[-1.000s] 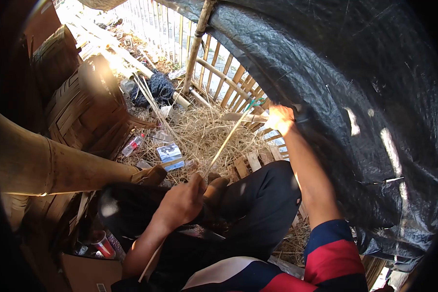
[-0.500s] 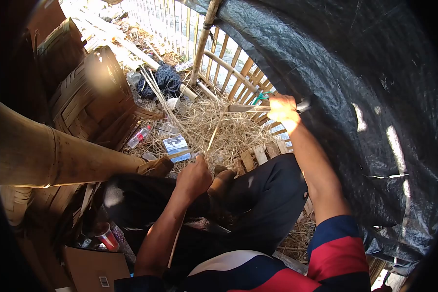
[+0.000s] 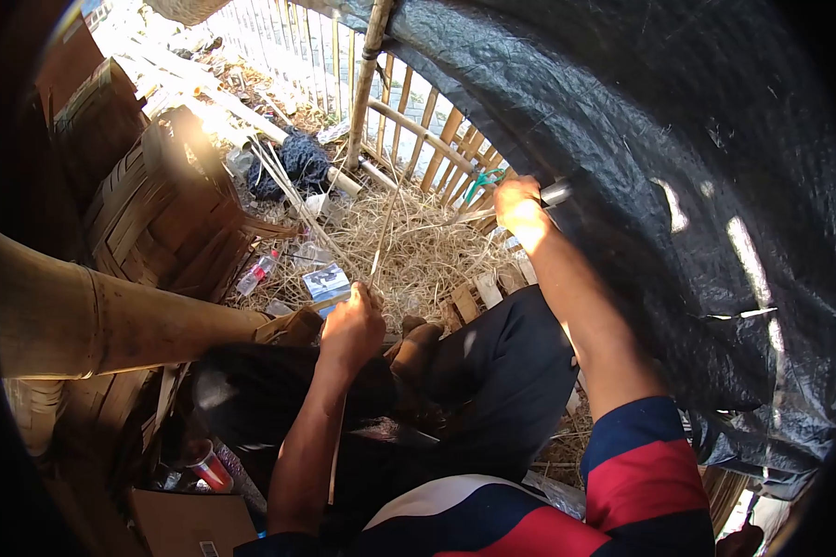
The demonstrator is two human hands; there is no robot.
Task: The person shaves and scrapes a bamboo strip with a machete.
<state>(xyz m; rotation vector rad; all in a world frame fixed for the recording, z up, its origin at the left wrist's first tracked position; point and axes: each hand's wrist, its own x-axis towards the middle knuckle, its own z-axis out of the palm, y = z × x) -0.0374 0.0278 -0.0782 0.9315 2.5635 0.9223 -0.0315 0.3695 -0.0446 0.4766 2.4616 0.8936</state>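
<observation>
My left hand is closed around a thin bamboo strip. The strip stands up above the fist, and its lower end runs down past my forearm. Out to the right, my right hand grips a knife whose pale handle end sticks out on the right. Its blade points left and is hard to make out against the straw-coloured shavings. Blade and strip are apart. Beneath both hands, bamboo shavings lie in a heap before my bent knees.
A thick bamboo pole juts in from the left, beside woven bamboo baskets. Black plastic sheeting hangs close on the right, against a slatted bamboo fence. A plastic bottle and a cardboard box lie nearby.
The strip's upper part has tilted more upright, and the knife blade no longer meets its tip. The view has shifted slightly. Both hands keep their grip.
</observation>
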